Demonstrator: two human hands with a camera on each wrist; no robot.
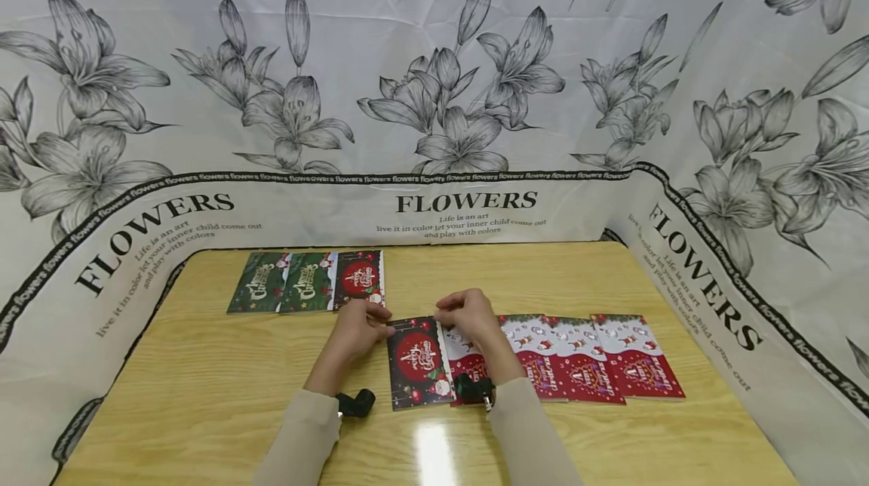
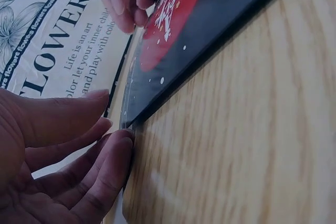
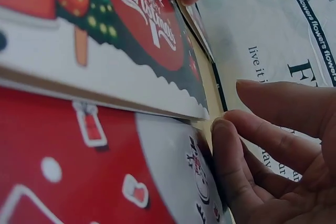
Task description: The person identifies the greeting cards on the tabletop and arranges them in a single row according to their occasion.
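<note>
Head view, nearest first: two beige sleeves [image 1: 299, 433] reach over the wooden table [image 1: 190, 410], each with a black clip at the wrist. The right clip [image 1: 468, 389] hangs over the leftmost red-and-white card [image 1: 471, 373]; if that wrist dips, the clip could brush the card and skew it.

Between the forearms lies the near dark card [image 1: 419, 362], face up on the wood. Its right edge seems to overlap that neighbour, so a push rightward would likely shift both. Three more red-and-white cards [image 1: 641, 358] run on to the right, and a shove could travel along them.

At the near dark card's far edge, the left hand [image 1: 358, 329] touches the left corner with its fingertips, thumb apart from them. The right hand [image 1: 468, 315] is by the right corner, thumb and fingers likewise apart; whether it touches, I cannot tell. With neither clamped on the card, uneven pressure could swivel it.

Just beyond the left hand sits another dark card [image 1: 360, 275]; a careless knuckle could knock it against the two green cards [image 1: 258, 282] beside it. Farthest back hangs the flowered cloth [image 1: 462, 214], which poses little risk.
</note>
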